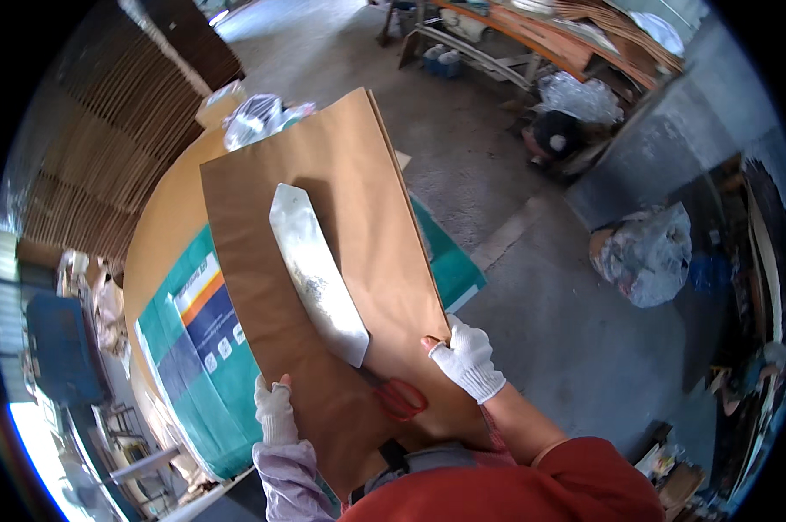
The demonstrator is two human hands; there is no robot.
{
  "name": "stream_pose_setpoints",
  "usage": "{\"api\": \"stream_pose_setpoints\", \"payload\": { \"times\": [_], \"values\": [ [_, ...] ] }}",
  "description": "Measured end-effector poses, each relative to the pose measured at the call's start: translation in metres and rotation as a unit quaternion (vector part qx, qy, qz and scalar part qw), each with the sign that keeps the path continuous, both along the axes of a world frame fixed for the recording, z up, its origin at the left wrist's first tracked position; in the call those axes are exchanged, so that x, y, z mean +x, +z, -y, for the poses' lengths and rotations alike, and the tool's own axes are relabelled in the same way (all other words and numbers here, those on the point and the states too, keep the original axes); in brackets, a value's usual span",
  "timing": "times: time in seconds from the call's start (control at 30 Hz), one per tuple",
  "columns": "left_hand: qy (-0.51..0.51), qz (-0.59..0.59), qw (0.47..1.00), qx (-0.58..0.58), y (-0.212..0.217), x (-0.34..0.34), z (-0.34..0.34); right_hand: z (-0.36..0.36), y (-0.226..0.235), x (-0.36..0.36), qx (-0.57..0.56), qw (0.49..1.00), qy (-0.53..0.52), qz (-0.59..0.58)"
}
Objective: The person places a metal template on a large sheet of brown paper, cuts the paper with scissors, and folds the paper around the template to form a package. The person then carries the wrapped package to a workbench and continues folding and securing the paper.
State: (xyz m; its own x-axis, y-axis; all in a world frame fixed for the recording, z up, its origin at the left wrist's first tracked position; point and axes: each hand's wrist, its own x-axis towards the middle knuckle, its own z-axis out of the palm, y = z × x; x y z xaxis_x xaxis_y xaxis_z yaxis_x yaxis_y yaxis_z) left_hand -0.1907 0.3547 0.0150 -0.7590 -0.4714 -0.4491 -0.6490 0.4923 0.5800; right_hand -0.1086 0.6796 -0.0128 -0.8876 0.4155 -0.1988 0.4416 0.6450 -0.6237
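The person holds a stack of brown cardboard sheets (pixel 341 226) up in front of the body, between both gloved hands. The long axis of the stack runs from the lower edge near the chest up and away, toward the far part of the floor, and it leans a little to the right. The left hand (pixel 275 411), in a white glove, has its fingers closed on the lower left edge of the sheets. The right hand (pixel 467 357), also in a white glove, grips the lower right edge; its thumb lies on the front face and the other fingers go behind.

On the front face of the sheets rests a large knife blade (pixel 316 274), flat and silver. Its point shows up and to the left, and its broad end shows down and to the right. Just below the blade is the red handle of scissors (pixel 399 398), near the chest.

Under the sheets there is a surface carrying flat printed boxes (pixel 203 348), green with a white and blue label and an orange stripe, at its left edge. At the far corner of this surface lies a clear plastic bag (pixel 255 117). On the concrete floor (pixel 497 157) to the right sits a grey sack (pixel 650 252).
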Motion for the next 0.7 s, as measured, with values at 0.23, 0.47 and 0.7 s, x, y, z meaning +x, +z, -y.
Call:
{"api": "stream_pose_setpoints", "payload": {
  "times": [0.23, 0.47, 0.7],
  "values": [
    [-0.143, -0.062, 0.987, 0.025, 0.017, -0.034, -0.114, -0.109, 0.043, 0.025, -0.017, 0.996, -0.077, -0.042],
    [-0.215, -0.153, 0.928, 0.264, 0.009, -0.062, -0.26, -0.224, 0.086, 0.049, 0.016, 0.978, -0.179, -0.109],
    [-0.299, -0.117, 0.925, 0.202, 0.03, -0.081, -0.382, -0.305, 0.083, 0.052, 0.059, 0.968, -0.236, -0.066]
  ]
}}
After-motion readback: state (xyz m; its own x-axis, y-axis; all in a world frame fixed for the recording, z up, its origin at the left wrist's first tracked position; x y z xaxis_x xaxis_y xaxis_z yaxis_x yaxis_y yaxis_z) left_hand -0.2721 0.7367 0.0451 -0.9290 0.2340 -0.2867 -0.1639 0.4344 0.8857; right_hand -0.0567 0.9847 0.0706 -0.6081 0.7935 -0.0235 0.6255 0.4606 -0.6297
